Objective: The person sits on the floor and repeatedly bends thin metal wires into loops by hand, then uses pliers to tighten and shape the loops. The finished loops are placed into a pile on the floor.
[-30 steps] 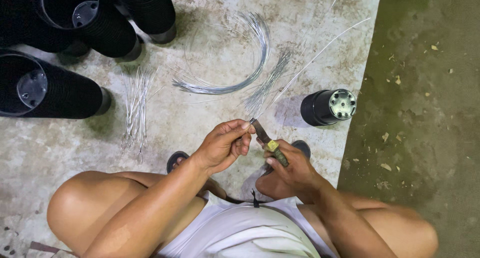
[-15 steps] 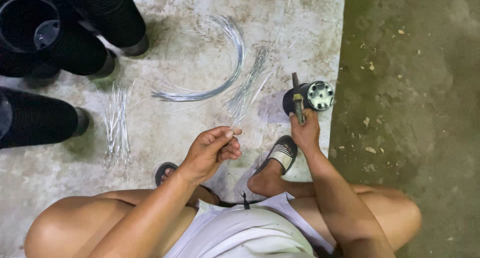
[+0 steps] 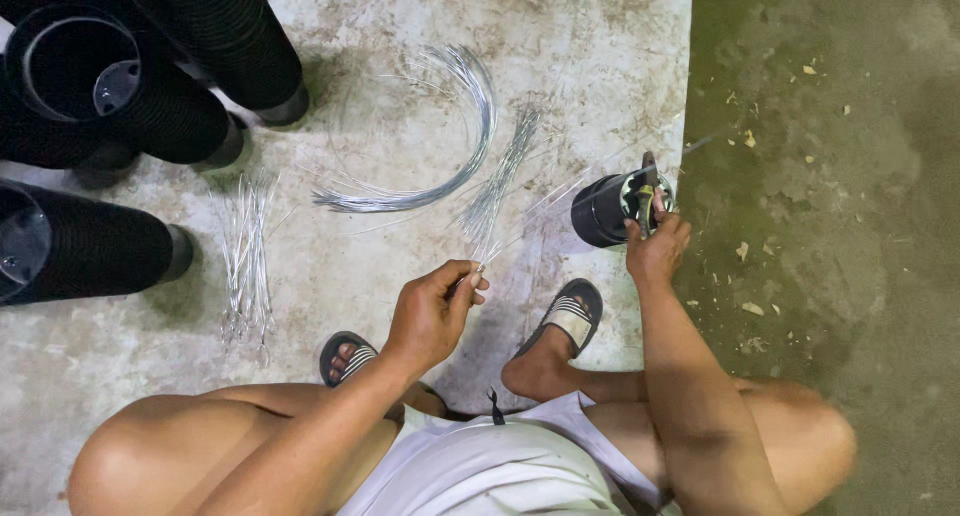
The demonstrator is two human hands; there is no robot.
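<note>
On the pale concrete floor [image 3: 400, 266], beside a darker green strip of ground [image 3: 830, 176], the person squatted with both knees wide and both arms reaching forward. Three stacks of black ribbed pots [image 3: 120, 86] lay tipped on their sides at the upper left. A curved bundle of silvery wire [image 3: 455, 171] arced across the middle, a straight bunch of cut wires [image 3: 500, 186] lay just right of it, and another bunch of short wires [image 3: 245, 251] lay near the stacks. One single black pot [image 3: 602, 211] lay on its side at the floor's edge. The right hand [image 3: 657, 248], arm stretched well out, was closed around a small pair of pliers [image 3: 646, 191] and pressed against that pot's base. The left hand [image 3: 435, 311], wrist bent, pinched thumb and fingertips together on a thin strand of wire [image 3: 505, 238] running up toward the pot. Two striped sandals [image 3: 565, 316] sat under the feet.
</note>
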